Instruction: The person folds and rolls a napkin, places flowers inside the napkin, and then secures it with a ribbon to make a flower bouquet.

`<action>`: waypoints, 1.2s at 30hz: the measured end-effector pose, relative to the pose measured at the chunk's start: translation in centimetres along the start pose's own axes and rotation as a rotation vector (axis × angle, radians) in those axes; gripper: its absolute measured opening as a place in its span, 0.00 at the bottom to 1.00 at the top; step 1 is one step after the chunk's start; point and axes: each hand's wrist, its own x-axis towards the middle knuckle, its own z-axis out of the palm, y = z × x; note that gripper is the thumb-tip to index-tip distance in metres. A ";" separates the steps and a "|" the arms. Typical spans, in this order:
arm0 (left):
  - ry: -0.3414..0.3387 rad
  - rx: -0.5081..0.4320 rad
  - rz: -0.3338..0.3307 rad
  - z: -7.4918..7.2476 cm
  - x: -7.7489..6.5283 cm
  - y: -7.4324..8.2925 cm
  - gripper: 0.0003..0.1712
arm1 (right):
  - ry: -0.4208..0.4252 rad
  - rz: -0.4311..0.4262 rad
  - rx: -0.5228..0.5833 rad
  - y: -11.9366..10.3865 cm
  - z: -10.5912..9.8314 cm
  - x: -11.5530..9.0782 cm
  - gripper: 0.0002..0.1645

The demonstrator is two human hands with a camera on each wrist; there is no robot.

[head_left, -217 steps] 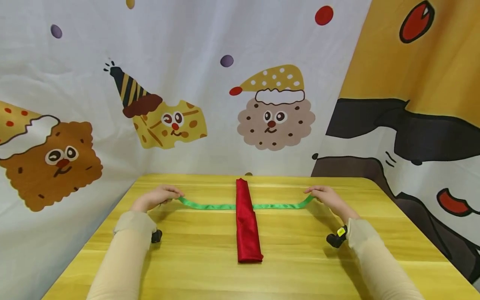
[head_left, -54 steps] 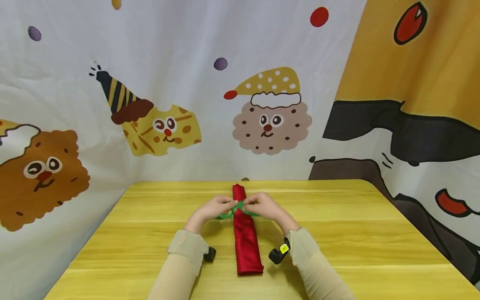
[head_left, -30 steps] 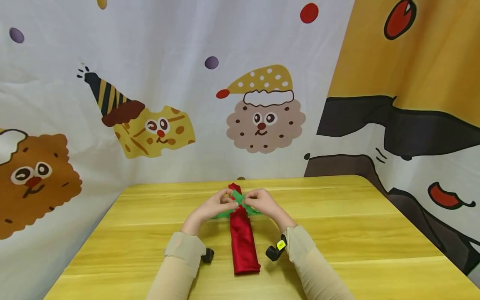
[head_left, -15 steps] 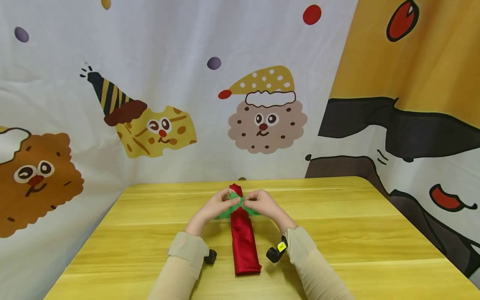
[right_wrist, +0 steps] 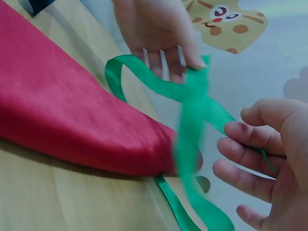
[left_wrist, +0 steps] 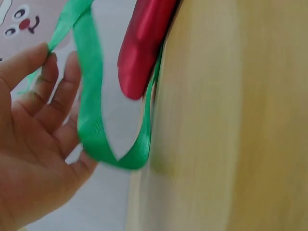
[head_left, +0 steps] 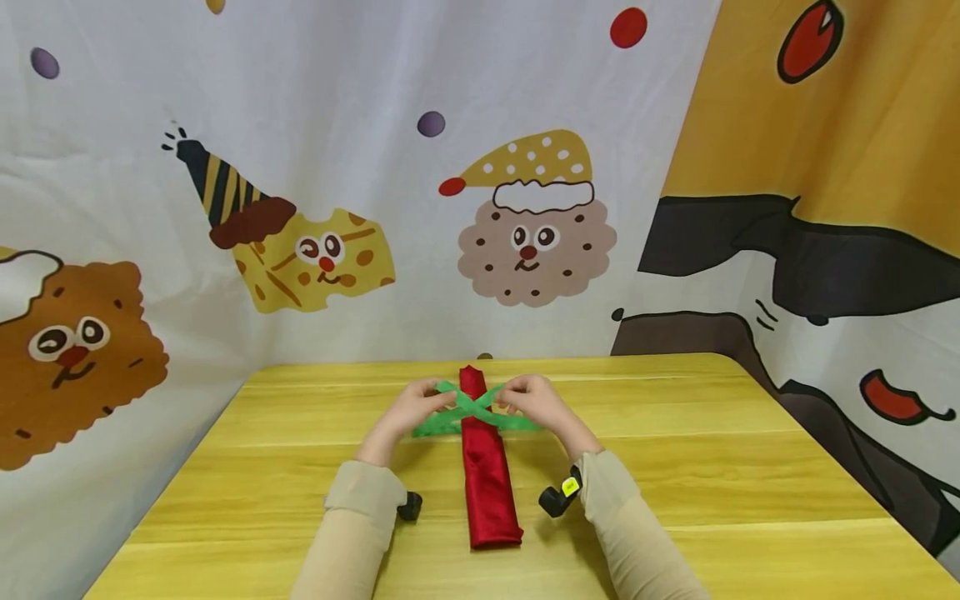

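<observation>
A folded length of shiny red cloth (head_left: 489,492) lies lengthwise on the table. Under its far part runs a green ribbon (head_left: 517,423), whose two ends come up and cross above the cloth. My left hand (head_left: 408,410) pinches one ribbon end between thumb and forefinger; in the left wrist view the ribbon (left_wrist: 90,115) hangs in a loop beside the fingers. On the other side, my right hand (head_left: 538,403) holds the other end at its fingers, the tip poking out past them in the right wrist view. The crossing of the ribbon (right_wrist: 192,96) sits between both hands.
The yellow wood-grain table (head_left: 712,500) spreads around the cloth. Behind it hangs a white curtain (head_left: 360,108) printed with cartoon biscuits and cheese. A small black camera (head_left: 557,500) is strapped at the right wrist, another at the left.
First the ribbon lay straight under the cloth, its ends held wide apart. The hands then came together over the cloth; now they have drawn slightly apart, leaving the ribbon crossed in an X.
</observation>
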 end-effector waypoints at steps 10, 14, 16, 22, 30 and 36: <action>0.006 0.048 -0.071 -3.1 -1.3 -1.2 0.14 | -0.141 0.071 -0.069 1.3 -2.3 -0.6 0.19; -0.025 0.065 -0.125 -4.3 -1.9 -1.5 0.15 | -0.199 0.105 -0.085 1.7 -3.2 -0.9 0.21; -0.042 0.070 -0.144 -4.9 -2.2 -1.6 0.17 | -0.219 0.125 -0.092 1.9 -3.7 -1.0 0.22; -0.016 0.070 -0.235 -6.2 -2.9 -1.6 0.20 | -0.244 0.178 -0.136 2.1 -4.9 -1.5 0.22; 0.033 0.119 -0.288 -7.9 -4.0 -2.3 0.17 | -0.210 0.248 -0.182 3.1 -6.7 -2.1 0.25; 0.082 0.125 -0.323 -8.9 -5.4 -2.9 0.16 | -0.204 0.289 -0.148 4.1 -7.8 -2.8 0.25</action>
